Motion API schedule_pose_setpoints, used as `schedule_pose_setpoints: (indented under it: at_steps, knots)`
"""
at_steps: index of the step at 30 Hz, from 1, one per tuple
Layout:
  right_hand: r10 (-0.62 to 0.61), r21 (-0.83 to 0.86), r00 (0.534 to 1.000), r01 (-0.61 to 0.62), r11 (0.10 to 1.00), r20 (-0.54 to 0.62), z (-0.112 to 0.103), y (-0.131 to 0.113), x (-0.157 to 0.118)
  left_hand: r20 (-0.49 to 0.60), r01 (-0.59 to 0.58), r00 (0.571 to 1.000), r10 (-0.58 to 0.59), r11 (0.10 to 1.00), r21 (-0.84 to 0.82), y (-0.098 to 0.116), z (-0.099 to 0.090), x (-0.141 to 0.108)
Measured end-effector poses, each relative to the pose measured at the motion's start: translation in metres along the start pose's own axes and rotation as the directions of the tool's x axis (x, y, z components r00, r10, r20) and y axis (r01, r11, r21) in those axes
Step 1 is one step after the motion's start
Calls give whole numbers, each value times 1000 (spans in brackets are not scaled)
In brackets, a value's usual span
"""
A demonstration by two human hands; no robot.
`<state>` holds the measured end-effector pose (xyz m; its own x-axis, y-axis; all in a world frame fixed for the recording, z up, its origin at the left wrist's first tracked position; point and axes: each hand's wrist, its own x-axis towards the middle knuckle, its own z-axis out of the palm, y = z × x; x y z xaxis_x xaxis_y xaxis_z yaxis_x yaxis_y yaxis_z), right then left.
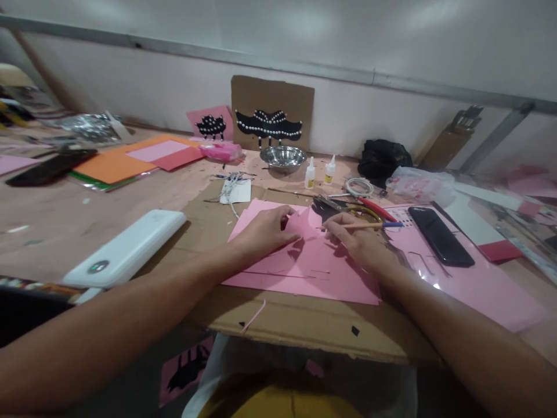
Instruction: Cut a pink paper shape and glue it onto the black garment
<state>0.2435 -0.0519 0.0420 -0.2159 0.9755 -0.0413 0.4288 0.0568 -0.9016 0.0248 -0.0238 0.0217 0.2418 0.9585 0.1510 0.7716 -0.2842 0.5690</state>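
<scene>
My left hand pinches a small piece of pink paper that is raised above larger pink sheets. My right hand is closed on a thin tan pencil with a blue end, its tip beside the raised piece. The pink sheets lie stacked on a piece of brown cardboard. Just beyond my right hand are scissors, a red-handled tool and some black scraps.
A white power bank lies on the left, a black phone on the right. Behind stand a metal bowl, two glue bottles and a beaded black cutout on cardboard. Orange sheets lie at the back left.
</scene>
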Motion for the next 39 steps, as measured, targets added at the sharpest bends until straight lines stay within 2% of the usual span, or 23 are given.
schedule_pose_setpoints:
  at_steps: [6, 10, 12, 14, 16, 18, 20, 21, 24, 27, 30, 34, 36, 39]
  knots:
    - [-65, -71, 996, 69, 995, 55, 3, 1, 3, 20, -71, 997, 70, 994, 80, 5, 4, -3]
    - [-96, -20, 995, 96, 995, 22, 2, 8, 5, -169, -114, 974, 151, 971, 209, 7, 5, -8]
    - [-74, 13, 997, 74, 997, -21, 1, 11, 6, -200, -147, 961, 192, 964, 220, 8, 6, -12]
    - [-36, 59, 997, 41, 997, -74, 0, 14, 8, -111, -217, 964, 241, 958, 188, 8, 6, -16]
    - [-11, 100, 994, 21, 995, -107, 0, 15, 9, 87, -328, 944, 319, 935, 136, 10, 7, -20]
    - [-1, 117, 994, 15, 993, -113, -1, 15, 9, 263, -447, 871, 416, 892, 69, 12, 6, -22]
    - [6, 115, 995, 6, 993, -100, -1, 13, 9, 343, -523, 803, 487, 852, 17, 15, 5, -24]
    - [9, 113, 996, 1, 994, -88, 0, 12, 8, 352, -537, 791, 501, 844, 6, 16, 4, -25]
    - [-4, 105, 999, 8, 994, -37, 2, 9, 7, 371, -520, 797, 477, 854, 22, 16, -1, -26]
    - [-106, 40, 994, 105, 994, 26, 4, 11, 7, 385, -502, 809, 444, 863, 58, 12, -3, -26]
    - [-240, -97, 968, 247, 964, 74, 2, 17, 10, 367, -469, 839, 403, 876, 112, 8, -4, -26]
    - [-355, -325, 917, 396, 859, 180, -5, 23, 15, 347, -443, 863, 368, 881, 167, 4, -2, -26]
    - [-361, -379, 910, 414, 828, 204, -7, 25, 16, 334, -442, 868, 367, 878, 182, 1, 1, -25]
    - [-355, -377, 916, 401, 835, 188, -6, 24, 15, 300, -456, 872, 388, 865, 207, -5, 7, -22]
